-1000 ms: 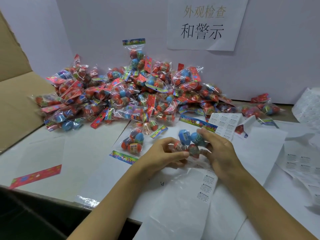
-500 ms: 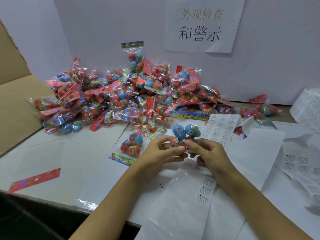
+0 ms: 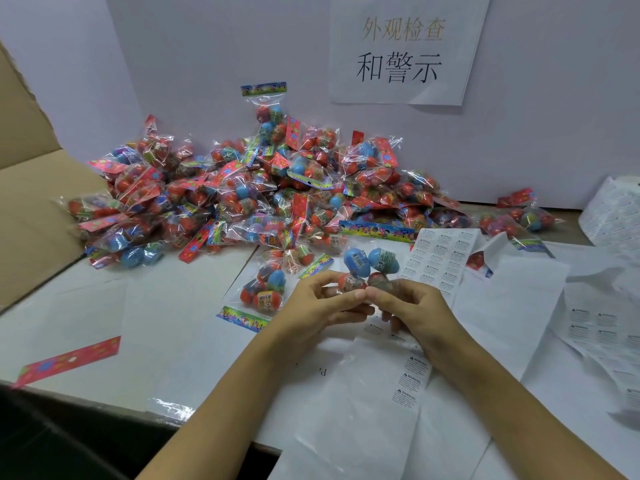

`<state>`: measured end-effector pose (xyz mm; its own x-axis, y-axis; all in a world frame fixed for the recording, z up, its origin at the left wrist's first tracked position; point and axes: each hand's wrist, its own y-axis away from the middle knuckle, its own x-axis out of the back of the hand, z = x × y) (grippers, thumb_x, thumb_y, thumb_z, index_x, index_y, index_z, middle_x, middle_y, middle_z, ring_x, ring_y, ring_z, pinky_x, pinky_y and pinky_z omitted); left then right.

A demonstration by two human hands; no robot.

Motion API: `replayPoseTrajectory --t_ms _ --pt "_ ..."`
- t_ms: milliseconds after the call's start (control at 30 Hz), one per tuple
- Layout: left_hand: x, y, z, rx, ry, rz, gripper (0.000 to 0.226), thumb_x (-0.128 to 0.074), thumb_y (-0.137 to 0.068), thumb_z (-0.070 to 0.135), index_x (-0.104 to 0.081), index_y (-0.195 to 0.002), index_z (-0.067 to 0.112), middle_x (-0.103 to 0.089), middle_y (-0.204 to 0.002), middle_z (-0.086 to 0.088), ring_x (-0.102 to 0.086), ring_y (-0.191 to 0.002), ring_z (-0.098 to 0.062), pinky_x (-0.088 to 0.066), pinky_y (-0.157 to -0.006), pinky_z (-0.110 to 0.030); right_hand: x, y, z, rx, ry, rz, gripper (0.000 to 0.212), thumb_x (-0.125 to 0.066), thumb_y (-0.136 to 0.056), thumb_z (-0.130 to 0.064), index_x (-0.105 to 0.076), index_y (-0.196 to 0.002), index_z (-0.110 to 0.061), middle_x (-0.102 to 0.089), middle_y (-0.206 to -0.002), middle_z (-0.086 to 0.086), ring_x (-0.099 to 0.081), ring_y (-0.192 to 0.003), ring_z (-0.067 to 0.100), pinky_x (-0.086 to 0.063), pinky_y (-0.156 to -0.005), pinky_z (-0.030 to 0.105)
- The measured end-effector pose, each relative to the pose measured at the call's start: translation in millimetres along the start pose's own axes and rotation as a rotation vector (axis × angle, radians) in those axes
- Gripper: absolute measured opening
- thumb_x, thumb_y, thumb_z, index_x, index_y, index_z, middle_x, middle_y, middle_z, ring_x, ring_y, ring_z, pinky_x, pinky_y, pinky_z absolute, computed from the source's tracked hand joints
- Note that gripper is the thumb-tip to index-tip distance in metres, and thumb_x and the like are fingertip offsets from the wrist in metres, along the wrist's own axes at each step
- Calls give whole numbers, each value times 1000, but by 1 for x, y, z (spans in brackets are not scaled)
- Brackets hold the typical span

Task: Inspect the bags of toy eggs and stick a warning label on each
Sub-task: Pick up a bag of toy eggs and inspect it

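You'll find bare table (image 3: 104, 306) left of the single bag (image 3: 265, 289); behind that bag the heap of bags (image 3: 242, 188) blocks you, and right of it label sheets (image 3: 440, 258) cover the surface.

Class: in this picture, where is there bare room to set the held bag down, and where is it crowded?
Free: white table between cardboard flap, loose red header card and single bag. Crowded: bag pile behind, label sheets at right.

Held bag (image 3: 369, 271) shows blue and red eggs; its header strip (image 3: 377, 231) is blue with rainbow print.
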<state>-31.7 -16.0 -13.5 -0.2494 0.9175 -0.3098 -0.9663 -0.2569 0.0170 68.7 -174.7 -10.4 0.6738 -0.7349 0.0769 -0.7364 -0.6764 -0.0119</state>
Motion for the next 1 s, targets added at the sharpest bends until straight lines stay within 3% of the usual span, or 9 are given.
replayPoseTrajectory --t_ms 200,367,567,733,900,1000 --pt "-1 0 1 -13 -35 0 44 -82 -77 10 -66 -114 -9 -76 -98 -26 -77 -86 -33 -62 -74 -31 6 -3 3 -2 -1 -10 43 -91 -48 -57 -78 -71 -24 -62 -58 -2 -53 -52 9 -43 -49 20" --pt "-1 1 3 9 -24 -30 27 -84 -76 13 -76 -101 4 -76 -100 -26 -78 -85 -31 -62 -72 -30 11 -5 6 -14 11 -43 55 -96 -47 -58 -79 -76 -15 -58 -53 -2 -45 -45 11 -38 -44 22" --pt "-1 6 10 38 46 -144 35 -77 -85 21 -71 -111 -2 -75 -107 -25 -76 -99 -33 -61 -79 -29 21 -8 4 12 94 29 66 -93 -39 -68 -64 -53 -11 -44 -48 5 -39 -46 17 -36 -44 23" --pt "4 9 16 73 92 -251 26 -66 -94 17 -75 -113 2 -74 -113 -24 -74 -107 -32 -61 -82 -28 27 -6 -2 35 26 -39 58 -94 -44 -61 -59 -47 -15 -51 -47 2 -35 -41 14 -31 -40 22" --pt "10 11 22 115 116 -320 25 -60 -98 13 -77 -115 7 -71 -123 -24 -71 -113 -32 -61 -84 -30 34 -3 -8 68 6 -143 37 -87 -63 -43 -69 -54 -13 -47 -43 6 -40 -40 15 -37 -42 21" --pt "12 13 25 132 121 -372 29 -54 -101 10 -76 -120 8 -70 -127 -22 -70 -115 -31 -61 -85 -29 37 -2 -11 74 4 -183 36 -89 -66 -41 -71 -58 -10 -49 -44 6 -42 -40 15 -38 -43 21"
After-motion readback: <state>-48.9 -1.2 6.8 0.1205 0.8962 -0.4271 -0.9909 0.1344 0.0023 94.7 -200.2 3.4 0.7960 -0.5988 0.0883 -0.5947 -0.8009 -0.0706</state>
